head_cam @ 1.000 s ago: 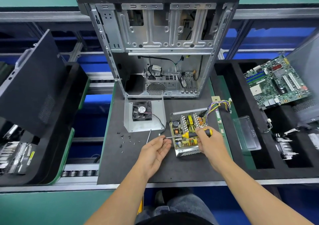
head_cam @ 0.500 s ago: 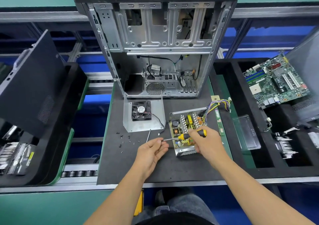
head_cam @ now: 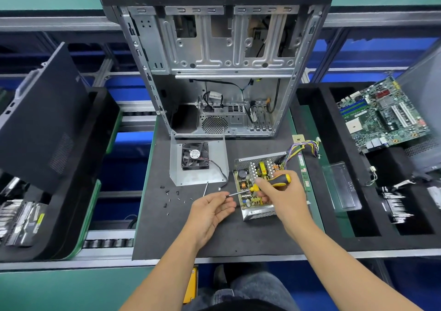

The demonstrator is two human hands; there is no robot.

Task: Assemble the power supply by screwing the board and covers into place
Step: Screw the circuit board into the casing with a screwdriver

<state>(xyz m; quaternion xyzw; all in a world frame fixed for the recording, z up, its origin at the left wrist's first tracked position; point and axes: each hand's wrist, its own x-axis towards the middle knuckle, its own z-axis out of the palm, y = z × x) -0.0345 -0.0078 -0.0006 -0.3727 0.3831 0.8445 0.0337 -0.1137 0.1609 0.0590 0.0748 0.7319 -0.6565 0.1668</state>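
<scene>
Your right hand (head_cam: 284, 194) was wrapped around the yellow-and-black handle of the screwdriver (head_cam: 269, 183), which lay nearly level, its shaft pointing toward nine o'clock. Your left hand (head_cam: 211, 209) was turned palm up, fingers loosely curled, thumb and forefinger pinching at the tip of the shaft; whether a screw sat there was too small to tell, though I judged you were seating one on the bit. The power supply (head_cam: 256, 186) sat open on the table (head_cam: 229, 236) directly under your right hand, its board (head_cam: 250, 182) exposed in the metal tray, and the fan cover (head_cam: 196, 161) lay just beside it at ten o'clock, joined by a thin black lead. The loose screws (head_cam: 171, 197) were scattered at nine o'clock from your left hand. The risk from here, as I saw it: a screw carried sideways on a level bit could drop off into the board's components and hide there. Swinging the shaft over the coils and capacitors could nick them, and tugging the cover could strain that lead. The computer case (head_cam: 222, 72) stood at twelve o'clock, well apart.
</scene>
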